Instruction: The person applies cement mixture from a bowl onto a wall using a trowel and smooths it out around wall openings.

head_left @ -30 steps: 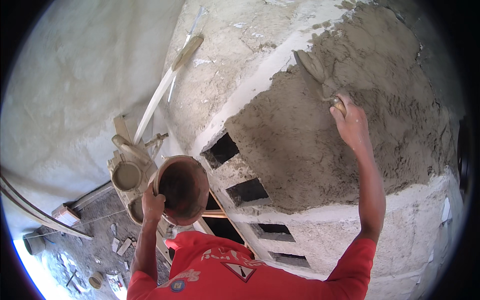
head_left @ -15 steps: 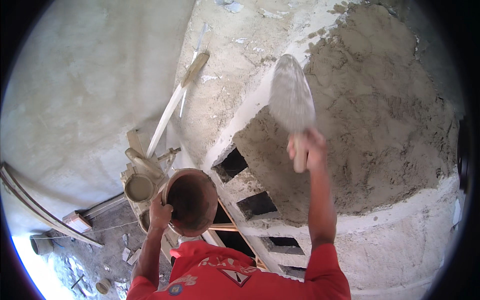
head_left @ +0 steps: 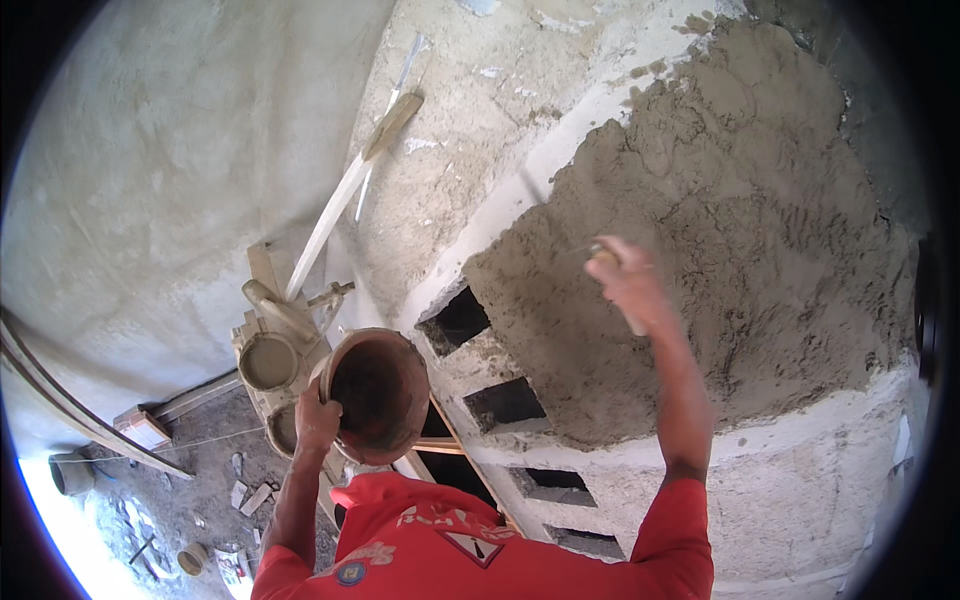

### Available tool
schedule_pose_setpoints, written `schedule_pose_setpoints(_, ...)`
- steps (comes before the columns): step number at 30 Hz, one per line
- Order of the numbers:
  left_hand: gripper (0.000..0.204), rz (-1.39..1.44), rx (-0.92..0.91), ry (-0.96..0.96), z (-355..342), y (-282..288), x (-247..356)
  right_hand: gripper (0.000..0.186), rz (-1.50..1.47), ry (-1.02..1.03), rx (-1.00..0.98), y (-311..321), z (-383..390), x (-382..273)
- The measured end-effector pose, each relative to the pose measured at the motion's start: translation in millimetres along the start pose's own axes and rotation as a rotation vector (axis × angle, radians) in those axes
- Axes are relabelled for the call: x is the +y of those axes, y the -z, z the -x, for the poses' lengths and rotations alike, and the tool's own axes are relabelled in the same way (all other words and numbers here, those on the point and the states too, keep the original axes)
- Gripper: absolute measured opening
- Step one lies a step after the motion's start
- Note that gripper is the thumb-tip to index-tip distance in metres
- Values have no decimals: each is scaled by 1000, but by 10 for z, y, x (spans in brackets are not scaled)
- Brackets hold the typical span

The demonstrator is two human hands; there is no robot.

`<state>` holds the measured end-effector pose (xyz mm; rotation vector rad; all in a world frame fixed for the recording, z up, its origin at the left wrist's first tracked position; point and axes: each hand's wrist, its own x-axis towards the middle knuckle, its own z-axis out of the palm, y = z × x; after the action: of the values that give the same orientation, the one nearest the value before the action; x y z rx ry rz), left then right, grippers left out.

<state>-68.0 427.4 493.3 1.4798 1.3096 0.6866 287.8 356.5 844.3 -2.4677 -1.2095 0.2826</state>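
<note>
One round bucket (head_left: 378,395), reddish-brown, wide-mouthed, mottled (darker inside)

A building site, shown by rough mortar (head_left: 760,230) and rubble (head_left: 258,498).

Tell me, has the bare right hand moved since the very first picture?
Yes: the bare right hand has moved leftward, closer to the topmost dark rectangular wall opening.

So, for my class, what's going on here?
A person in a red shirt grips a reddish-brown bowl by its rim with the left hand. The right hand holds a trowel by its handle, before a wall partly covered in rough grey-brown material, probably mortar. The trowel's blade is too blurred to show whether it carries any.
</note>
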Motion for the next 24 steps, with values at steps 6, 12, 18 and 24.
schedule_pose_setpoints(6, 61, -63, -20, 20, 66, 31, 95, 55, 244, 65, 48, -413, -759, 515)
schedule_pose_setpoints(12, 66, 18, -67, 87, 69, 56, 37, 56, 99, 20, 273, 158, -683, 498)
schedule_pose_setpoints(18, 68, 5, -55, 107, 22, 60, -52, 51, -70, -78, 324, 595, -99, 430)
schedule_pose_setpoints(24, 67, 45, -53, 41, -13, 55, 68, 46, 90, -96, 339, 1041, 289, 407)
